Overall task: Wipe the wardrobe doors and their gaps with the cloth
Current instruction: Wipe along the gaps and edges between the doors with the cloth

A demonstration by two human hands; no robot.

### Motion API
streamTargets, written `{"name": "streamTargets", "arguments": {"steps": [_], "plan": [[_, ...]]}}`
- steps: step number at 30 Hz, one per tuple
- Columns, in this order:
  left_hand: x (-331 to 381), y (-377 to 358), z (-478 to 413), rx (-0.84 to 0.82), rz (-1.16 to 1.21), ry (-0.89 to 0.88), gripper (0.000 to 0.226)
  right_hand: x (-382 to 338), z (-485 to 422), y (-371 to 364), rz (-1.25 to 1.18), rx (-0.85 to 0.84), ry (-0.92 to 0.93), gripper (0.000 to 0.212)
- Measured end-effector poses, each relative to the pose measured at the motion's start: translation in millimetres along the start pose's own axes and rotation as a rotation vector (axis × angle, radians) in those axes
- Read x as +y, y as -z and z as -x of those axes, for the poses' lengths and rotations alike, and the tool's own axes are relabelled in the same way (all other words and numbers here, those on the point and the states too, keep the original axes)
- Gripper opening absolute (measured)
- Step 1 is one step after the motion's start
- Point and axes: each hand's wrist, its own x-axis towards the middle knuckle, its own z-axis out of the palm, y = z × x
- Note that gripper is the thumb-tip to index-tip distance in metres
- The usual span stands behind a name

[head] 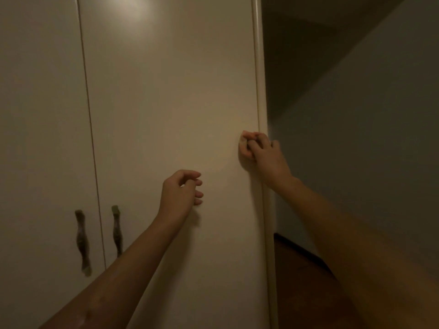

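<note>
Two cream wardrobe doors fill the view: the right door (166,103) and the left door (40,115), split by a thin vertical gap (89,110). My right hand (263,155) presses a small pale cloth (243,144) against the right door's outer edge, beside the rounded corner post (260,79). Most of the cloth is hidden under the fingers. My left hand (181,189) hovers near the middle of the right door, fingers loosely curled and holding nothing; whether it touches the surface is unclear.
Two dark wavy handles (82,241) (116,230) hang on either side of the gap, low on the left. A grey wall (368,115) stands right of the wardrobe, with a strip of wooden floor (304,281) below it. The light is dim.
</note>
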Motion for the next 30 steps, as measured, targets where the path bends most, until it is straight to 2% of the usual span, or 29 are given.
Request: {"name": "streamTargets", "arguments": {"steps": [11,18,30], "plan": [[-55.9,-12.4,24.9,-0.010,0.042,0.156,0.030,3.0,100.1,-54.5,-0.029,-0.042,0.001,0.051],[-90.8,-15.6,52.9,-0.036,0.040,0.239,0.027,-3.8,177.3,-88.7,-0.108,-0.118,-0.043,0.070],[-138.2,-5.7,97.9,-0.044,0.016,0.355,0.027,-17.9,275.0,-126.6,-0.146,-0.291,-0.151,0.076]]}}
